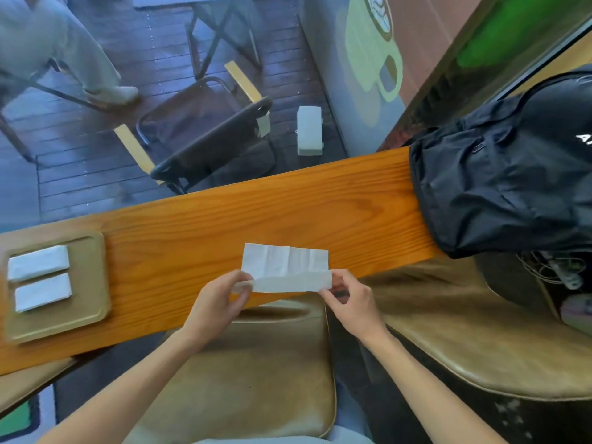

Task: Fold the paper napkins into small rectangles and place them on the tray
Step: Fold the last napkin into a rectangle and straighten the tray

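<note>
Napkin — white, creased, near edge seemingly folded up — pinched by left hand and right hand.

The scene is evenly lit by soft daylight. Straight edges are bent by wide-angle distortion, and the corners are slightly blurred.

I see the left hand and right hand each pinching an end of a napkin over the counter, near edge folded up. 2 folded napkins lie on the tray at left. A backpack rests at right.
</note>
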